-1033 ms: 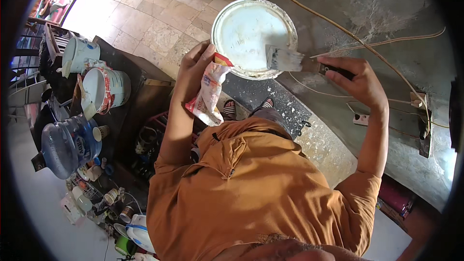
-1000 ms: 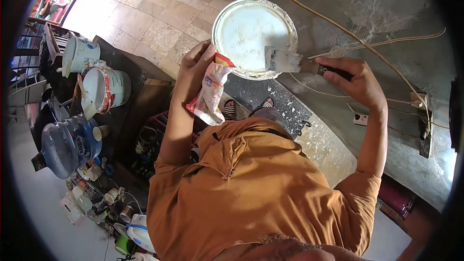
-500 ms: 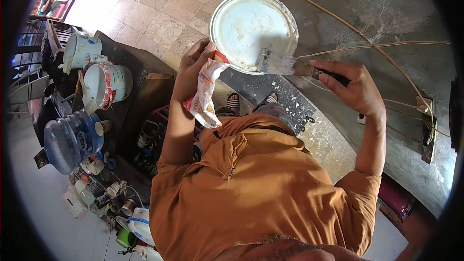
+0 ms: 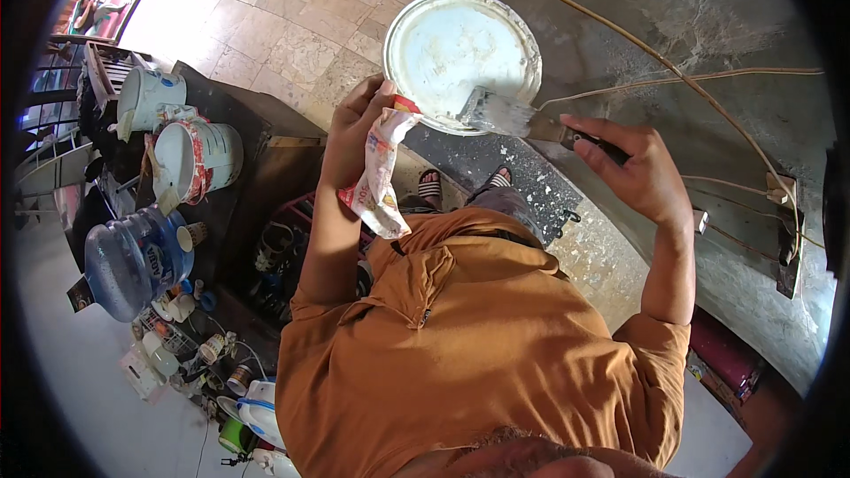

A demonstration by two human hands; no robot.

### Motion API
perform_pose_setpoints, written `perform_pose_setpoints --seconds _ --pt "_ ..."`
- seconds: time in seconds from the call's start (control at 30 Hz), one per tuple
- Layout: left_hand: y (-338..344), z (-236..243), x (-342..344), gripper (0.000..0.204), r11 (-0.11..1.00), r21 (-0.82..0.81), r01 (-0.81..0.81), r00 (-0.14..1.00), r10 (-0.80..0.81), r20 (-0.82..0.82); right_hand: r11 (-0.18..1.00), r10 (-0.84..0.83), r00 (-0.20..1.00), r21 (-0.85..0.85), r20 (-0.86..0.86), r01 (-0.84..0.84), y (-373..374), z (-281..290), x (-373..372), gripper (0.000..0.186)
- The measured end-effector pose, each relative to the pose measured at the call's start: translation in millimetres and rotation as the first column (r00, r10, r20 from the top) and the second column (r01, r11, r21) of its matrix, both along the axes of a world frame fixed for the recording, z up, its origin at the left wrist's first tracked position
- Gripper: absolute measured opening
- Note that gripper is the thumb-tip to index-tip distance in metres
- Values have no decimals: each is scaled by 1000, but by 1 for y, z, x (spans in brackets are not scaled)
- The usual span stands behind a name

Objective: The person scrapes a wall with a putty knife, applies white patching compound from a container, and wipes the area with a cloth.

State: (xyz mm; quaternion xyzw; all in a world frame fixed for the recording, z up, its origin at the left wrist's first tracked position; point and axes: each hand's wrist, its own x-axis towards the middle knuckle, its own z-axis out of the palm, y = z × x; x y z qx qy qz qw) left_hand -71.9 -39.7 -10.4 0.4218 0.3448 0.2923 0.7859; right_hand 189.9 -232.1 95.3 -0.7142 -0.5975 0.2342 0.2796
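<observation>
My left hand [image 4: 360,119] grips the near-left edge of a round white bucket lid [image 4: 452,44], its thumb on the rim and its other fingers mostly out of sight. A crumpled white-and-red plastic packet [image 4: 385,155] hangs from the same hand, over the wrist side. In my right hand [image 4: 646,164] is a putty knife by its dark handle. The putty knife's wide blade [image 4: 500,112], smeared with whitish paste, lies over the lid's near-right part. Dried smears mark the lid's face and rim.
Two paint-stained white buckets [image 4: 212,155] stand on a dark cabinet [image 4: 274,115] at the left, near a blue water jug [image 4: 133,257]. Cables [image 4: 655,57] run along the grey wall on the right. Below are a paint-spattered dark board [image 4: 531,168] and my sandalled feet.
The putty knife has slid slightly left across the lid, and my right hand has moved left with it. The lid has shifted slightly left. My left hand keeps its hold.
</observation>
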Motion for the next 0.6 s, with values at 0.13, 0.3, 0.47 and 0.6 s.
perform_pose_setpoints --seconds 0.13,0.3,0.47,0.6 --pt "-5 2 3 32 1000 8 8 999 -8 -38 982 -72 995 -177 -64 60 7 -4 -16 32" --pt "-7 4 4 30 998 41 48 995 -44 -89 995 -101 988 -35 -118 97 5 -24 -19 32" --pt "-10 4 2 26 1000 2 -3 1000 3 -14 997 -1 995 -83 95 9 -6 6 8 32" --pt "-9 2 1 26 999 47 23 997 -20 -71 992 60 973 -120 221 -34 0 9 3 32"
